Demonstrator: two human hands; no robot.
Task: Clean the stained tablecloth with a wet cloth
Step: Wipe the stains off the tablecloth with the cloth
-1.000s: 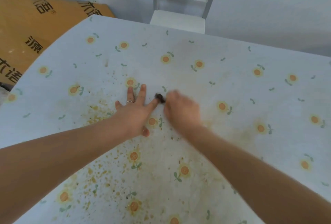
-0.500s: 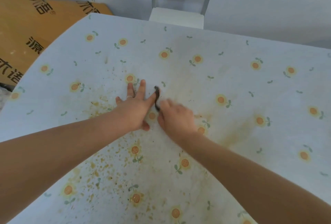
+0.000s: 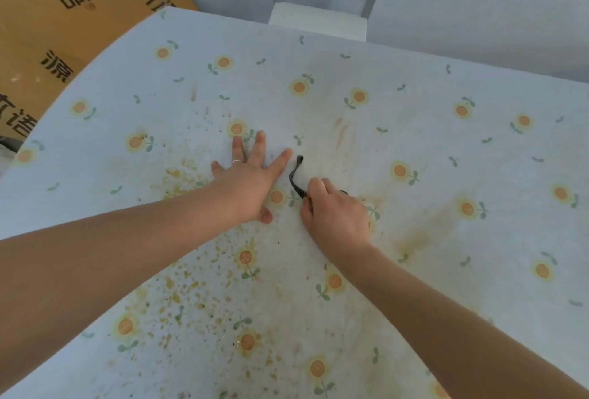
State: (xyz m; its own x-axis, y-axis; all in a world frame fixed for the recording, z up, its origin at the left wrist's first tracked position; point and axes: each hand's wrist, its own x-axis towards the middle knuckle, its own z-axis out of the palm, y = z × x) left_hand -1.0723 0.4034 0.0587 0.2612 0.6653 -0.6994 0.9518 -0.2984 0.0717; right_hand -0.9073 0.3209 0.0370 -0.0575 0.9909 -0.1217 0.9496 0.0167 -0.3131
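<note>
A pale blue tablecloth (image 3: 414, 57) printed with orange flowers covers the table and carries yellow-brown stains and specks, thickest at the lower left and in smears right of centre. My left hand (image 3: 247, 180) lies flat on it, fingers spread, a ring on one finger. Just to its right, my right hand (image 3: 336, 217) is curled over a dark cloth (image 3: 295, 175), most of which is hidden under the hand. Only a thin dark strip sticks out towards the far side.
A white chair (image 3: 318, 19) stands at the table's far edge. Brown cardboard (image 3: 47, 32) with dark printed characters leans at the far left. A grey wall runs behind.
My right hand has slid towards me and slightly right with the cloth, leaving more of the dark strip showing. My left hand stays pressed in the same spot.
</note>
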